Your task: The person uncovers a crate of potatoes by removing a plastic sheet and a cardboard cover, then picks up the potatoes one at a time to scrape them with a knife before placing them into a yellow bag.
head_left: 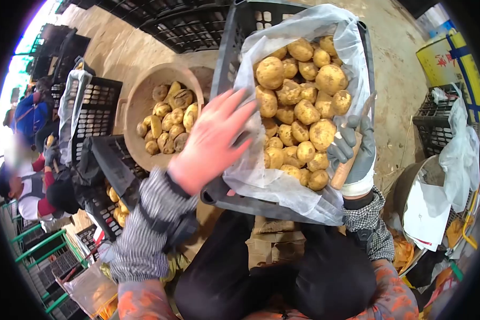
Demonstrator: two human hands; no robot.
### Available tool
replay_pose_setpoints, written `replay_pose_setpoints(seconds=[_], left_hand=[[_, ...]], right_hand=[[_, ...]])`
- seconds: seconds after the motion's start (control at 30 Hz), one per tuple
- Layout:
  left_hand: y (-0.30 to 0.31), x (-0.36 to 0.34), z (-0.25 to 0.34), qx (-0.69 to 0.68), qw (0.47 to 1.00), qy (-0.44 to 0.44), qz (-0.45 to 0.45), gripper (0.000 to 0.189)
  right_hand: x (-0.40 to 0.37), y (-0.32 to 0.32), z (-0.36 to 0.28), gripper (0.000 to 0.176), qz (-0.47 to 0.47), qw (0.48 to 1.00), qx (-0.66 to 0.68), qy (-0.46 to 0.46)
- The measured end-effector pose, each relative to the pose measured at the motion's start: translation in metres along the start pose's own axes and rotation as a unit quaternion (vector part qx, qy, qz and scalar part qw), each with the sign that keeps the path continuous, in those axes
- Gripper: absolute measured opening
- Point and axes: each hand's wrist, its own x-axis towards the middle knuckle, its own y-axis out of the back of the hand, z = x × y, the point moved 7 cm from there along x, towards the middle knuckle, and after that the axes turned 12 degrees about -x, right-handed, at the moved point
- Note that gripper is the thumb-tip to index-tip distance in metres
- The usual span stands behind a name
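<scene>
My left hand point(213, 138), ungloved, hovers with fingers spread between a round tub and a crate, overlapping the crate's left edge; nothing is in it. A grey glove covers my right hand point(354, 152), whose fingers wrap round the wooden handle of a knife point(348, 162); its narrow blade points up and away, at the crate's right side. Many yellow potatoes point(298, 109) with specks of soil fill the black plastic crate point(229, 50), which has a clear plastic liner point(245, 184). More potatoes point(168, 120), some dark or misshapen, lie in the brown tub point(138, 96).
Black crates point(96, 106) stand at left, one with potatoes point(120, 213). Beyond them, a co-worker point(29, 189) in an apron sits. At right are a yellow box point(437, 61), a metal basin point(408, 186) and white paper point(429, 216). My knees flank the crate's near edge.
</scene>
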Motion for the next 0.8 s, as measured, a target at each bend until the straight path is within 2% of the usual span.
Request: replay_pose_setpoints(seconds=[0.07, 0.13, 0.2, 0.27, 0.33, 0.37, 0.4, 0.47, 0.5, 0.53, 0.6, 0.63, 0.73, 0.77, 0.8], left_hand=[[-0.042, 0.064, -0.012, 0.105, 0.988, -0.104, -0.046, 0.059], [-0.088, 0.104, -0.051, 0.257, 0.952, -0.056, -0.154, 0.067], [-0.099, 0.125, -0.071, 0.256, 0.938, 0.058, -0.225, 0.067], [-0.103, 0.131, -0.079, 0.24, 0.94, 0.086, -0.225, 0.069], [-0.086, 0.114, -0.087, 0.026, 0.982, 0.13, -0.136, 0.074], [-0.075, 0.095, -0.08, -0.126, 0.979, 0.141, -0.073, 0.077], [-0.062, 0.077, -0.064, -0.136, 0.988, 0.075, -0.021, 0.079], [-0.039, 0.04, -0.033, -0.23, 0.971, 0.06, 0.017, 0.091], [-0.037, 0.018, -0.028, -0.291, 0.953, 0.077, 0.039, 0.098], [-0.03, 0.001, -0.017, -0.257, 0.963, 0.077, 0.036, 0.105], [-0.025, -0.027, -0.001, -0.234, 0.966, 0.088, 0.07, 0.108], [-0.026, -0.037, 0.004, -0.23, 0.965, 0.091, 0.086, 0.11], [-0.028, -0.052, 0.007, -0.209, 0.968, 0.09, 0.11, 0.111], [-0.031, -0.053, 0.002, -0.205, 0.968, 0.085, 0.116, 0.11], [-0.033, -0.054, -0.001, -0.2, 0.969, 0.082, 0.122, 0.109]], right_hand=[[-0.001, 0.001, 0.002, 0.036, -0.002, 1.0, 0.017, -0.022], [0.0, 0.006, 0.002, 0.036, -0.005, 0.999, 0.021, -0.026], [-0.001, 0.008, 0.005, 0.035, 0.007, 0.999, 0.026, -0.045], [-0.005, 0.009, 0.006, 0.034, 0.046, 0.997, 0.026, -0.05], [-0.007, 0.002, 0.005, 0.035, 0.008, 0.996, -0.072, -0.051], [-0.01, -0.002, 0.004, 0.04, -0.012, 0.992, -0.11, -0.053], [-0.012, -0.008, 0.002, 0.04, -0.014, 0.993, -0.106, -0.053], [-0.02, -0.022, 0.01, 0.046, -0.048, 0.968, -0.217, -0.119], [-0.021, -0.031, 0.012, 0.046, -0.136, 0.954, -0.251, -0.095], [-0.023, -0.036, 0.015, 0.046, -0.139, 0.953, -0.248, -0.1], [-0.032, -0.047, 0.036, 0.048, -0.198, 0.89, -0.368, -0.181], [-0.036, -0.044, 0.045, 0.049, -0.225, 0.876, -0.365, -0.219], [-0.039, -0.04, 0.06, 0.042, -0.24, 0.866, -0.351, -0.264], [-0.04, -0.04, 0.061, 0.038, -0.278, 0.824, -0.419, -0.261], [-0.04, -0.041, 0.061, 0.038, -0.276, 0.822, -0.422, -0.266]])
